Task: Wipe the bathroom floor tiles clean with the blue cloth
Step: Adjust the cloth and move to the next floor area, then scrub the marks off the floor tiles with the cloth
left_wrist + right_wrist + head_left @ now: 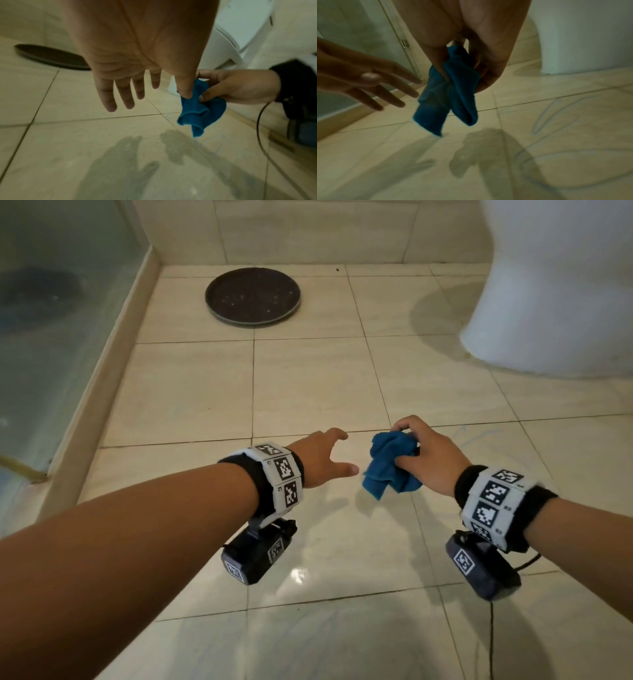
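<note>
Blue cloth (390, 465), bunched and crumpled, hangs from my right hand (428, 455), clear of the floor tiles (308, 392). My thumb and curled fingers pinch its upper part, and its loose folds droop below my palm. From the right wrist view the cloth (450, 93) dangles in two soft lobes above the tiles, with its shadow on the floor beneath.

My left hand (323, 460) is just beside the cloth, palm down, fingers straight and spread, holding nothing. From the left wrist view my left thumb looks to be at the cloth's edge (200, 109), though I cannot tell whether it touches.

Both hands hover over glossy cream tiles with thin dark grout lines. Faint wet streaks mark the tile to the right of my right hand.

Further off, near the back wall, a dark round tray (253, 296) lies flat on the floor. A white toilet base (548, 302) stands at the far right. A frosted glass panel (51, 337) with a raised cream kerb runs along the left side.

Each wrist wears a band with black and white square markers and a small camera below it.
</note>
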`<state>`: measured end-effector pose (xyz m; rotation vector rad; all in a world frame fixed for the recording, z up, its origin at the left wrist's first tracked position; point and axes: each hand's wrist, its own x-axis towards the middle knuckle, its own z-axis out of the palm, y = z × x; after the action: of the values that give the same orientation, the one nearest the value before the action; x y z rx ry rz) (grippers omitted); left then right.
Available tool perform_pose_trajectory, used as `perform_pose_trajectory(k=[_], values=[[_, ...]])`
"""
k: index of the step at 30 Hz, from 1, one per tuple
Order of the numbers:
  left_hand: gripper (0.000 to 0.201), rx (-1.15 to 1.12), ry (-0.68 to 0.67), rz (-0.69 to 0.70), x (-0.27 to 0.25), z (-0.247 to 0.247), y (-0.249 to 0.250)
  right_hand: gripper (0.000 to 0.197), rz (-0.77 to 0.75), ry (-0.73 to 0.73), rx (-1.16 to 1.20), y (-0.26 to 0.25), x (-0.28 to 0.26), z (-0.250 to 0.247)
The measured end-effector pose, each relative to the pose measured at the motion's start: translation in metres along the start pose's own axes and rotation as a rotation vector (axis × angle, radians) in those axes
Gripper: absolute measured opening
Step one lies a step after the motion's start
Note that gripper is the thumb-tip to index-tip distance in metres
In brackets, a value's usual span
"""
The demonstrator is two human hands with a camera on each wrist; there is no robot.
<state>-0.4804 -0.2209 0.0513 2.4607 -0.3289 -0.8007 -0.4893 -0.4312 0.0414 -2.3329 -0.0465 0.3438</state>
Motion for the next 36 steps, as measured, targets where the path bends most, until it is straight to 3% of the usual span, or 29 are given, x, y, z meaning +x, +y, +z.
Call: perform_pose_trajectory(k=[3,9,11,16,19,21,25,29,32,34,36], values=[[0.075,0.205,-0.038,-0.007,0.02,0.005,0.014,0.034,0.051,0.1,-0.128,0.029,0.009,-0.021],[0.094,0.358,-0.06,-0.059,0.073,0.032,0.038,0.038,0.025,0.205,-0.23,0.072,0.03,-0.025],[0.105,0.356,-0.056,-0.107,0.092,0.046,0.039,0.042,0.033,0.14,-0.248,0.082,0.038,-0.016],[0.137,0.447,-0.165,-0.19,0.122,0.089,0.028,0.056,-0.016,-0.295,-0.609,0.106,0.037,0.021],[0.145,0.463,-0.204,-0.182,0.131,0.108,0.027,0.055,-0.137,-0.302,-0.631,0.11,0.037,0.03],[0.15,0.46,-0.214,-0.206,0.135,0.115,0.029,0.048,-0.123,-0.222,-0.595,0.117,0.051,0.023],[0.153,0.464,-0.219,-0.226,0.136,0.118,0.03,0.041,0.002,-0.089,-0.556,0.131,0.078,0.012],[0.153,0.469,-0.212,-0.21,0.136,0.116,0.026,0.052,-0.215,-0.225,-0.605,0.135,0.074,0.03],[0.15,0.465,-0.243,-0.215,0.136,0.113,0.028,0.059,-0.05,-0.163,-0.543,0.149,0.096,-0.001],[0.145,0.485,-0.273,-0.233,0.135,0.105,0.031,0.064,0.035,-0.228,-0.597,0.152,0.103,-0.008],[0.139,0.513,-0.293,-0.277,0.129,0.089,0.036,0.068,0.007,-0.307,-0.648,0.149,0.095,-0.001]])
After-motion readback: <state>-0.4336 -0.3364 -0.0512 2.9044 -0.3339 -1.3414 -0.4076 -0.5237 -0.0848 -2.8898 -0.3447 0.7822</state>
